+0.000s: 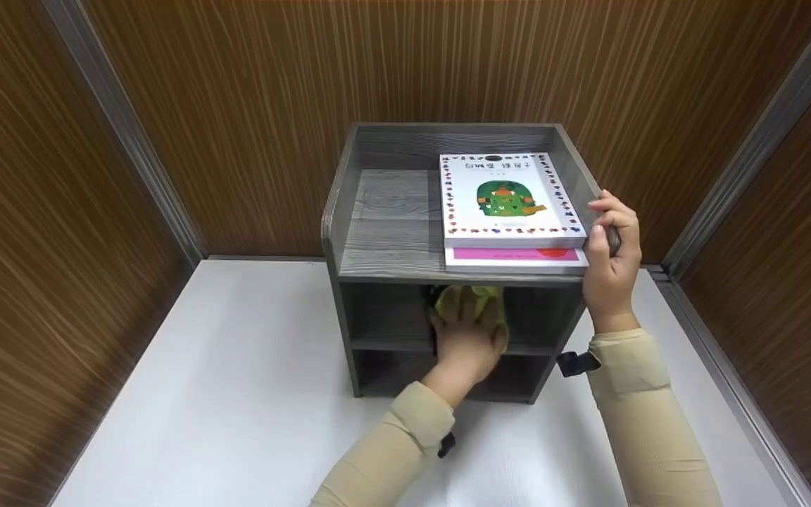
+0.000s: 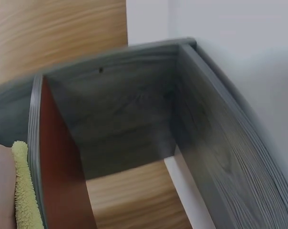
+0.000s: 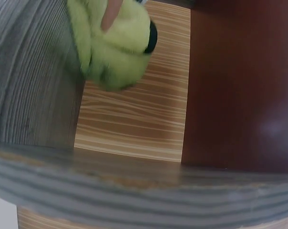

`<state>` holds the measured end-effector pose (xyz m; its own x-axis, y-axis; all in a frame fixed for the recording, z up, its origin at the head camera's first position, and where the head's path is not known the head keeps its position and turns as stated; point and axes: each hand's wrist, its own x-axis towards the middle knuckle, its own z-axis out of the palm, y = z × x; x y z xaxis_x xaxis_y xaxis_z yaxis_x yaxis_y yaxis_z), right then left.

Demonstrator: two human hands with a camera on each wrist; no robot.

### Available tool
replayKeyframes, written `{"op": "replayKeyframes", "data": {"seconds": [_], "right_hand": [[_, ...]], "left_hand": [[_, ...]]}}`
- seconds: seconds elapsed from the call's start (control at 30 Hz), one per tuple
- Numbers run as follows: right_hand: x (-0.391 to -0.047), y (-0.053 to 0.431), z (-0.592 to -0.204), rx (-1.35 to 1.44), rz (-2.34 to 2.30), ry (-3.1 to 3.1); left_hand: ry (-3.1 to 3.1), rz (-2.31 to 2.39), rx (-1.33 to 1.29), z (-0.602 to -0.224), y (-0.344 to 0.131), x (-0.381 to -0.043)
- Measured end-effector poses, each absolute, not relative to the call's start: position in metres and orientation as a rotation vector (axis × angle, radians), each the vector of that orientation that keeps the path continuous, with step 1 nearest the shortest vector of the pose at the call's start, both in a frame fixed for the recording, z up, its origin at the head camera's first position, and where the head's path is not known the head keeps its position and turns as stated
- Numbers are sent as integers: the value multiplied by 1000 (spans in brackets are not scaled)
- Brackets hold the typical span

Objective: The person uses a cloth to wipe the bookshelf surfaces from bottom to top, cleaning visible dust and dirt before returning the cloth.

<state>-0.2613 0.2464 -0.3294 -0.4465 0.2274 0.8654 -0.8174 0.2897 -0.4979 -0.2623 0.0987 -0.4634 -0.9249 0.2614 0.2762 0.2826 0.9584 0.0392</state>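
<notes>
A small grey wood-grain shelf unit (image 1: 398,211) stands on a white surface. Inside its middle compartment, my left hand (image 1: 467,345) lies over a yellow-green cloth (image 1: 500,331), fingers extended and pressing it down. The right wrist view shows the cloth (image 3: 118,59) bunched, with a dark patch at its edge and one finger (image 3: 111,13) on it. In the left wrist view only a strip of cloth (image 2: 25,186) shows beside the hand. My right hand (image 1: 614,257) grips the unit's right side panel at its upper front edge, fingers curled round it.
Two picture books, a white one (image 1: 504,201) over a pink one (image 1: 511,259), lie stacked on the right of the top shelf. The lower compartment (image 2: 129,129) has an open back. Brown wood-grain walls (image 1: 236,127) enclose the white surface (image 1: 236,366).
</notes>
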Motion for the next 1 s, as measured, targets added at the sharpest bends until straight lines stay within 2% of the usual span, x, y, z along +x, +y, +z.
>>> {"op": "replayKeyframes", "data": {"seconds": [0.23, 0.37, 0.57, 1.0], "right_hand": [[-260, 245, -332, 533, 1375, -1600], [-260, 244, -332, 530, 1380, -1596], [-261, 244, -331, 545, 1375, -1585], [-259, 247, -329, 546, 1383, -1598]], "left_hand": [[-2799, -49, -434, -465, 135, -261], [-2832, -77, -542, -458, 147, -260], [-2893, -37, -653, -441, 140, -270], [-2863, -121, -696, -452, 143, -276]]}}
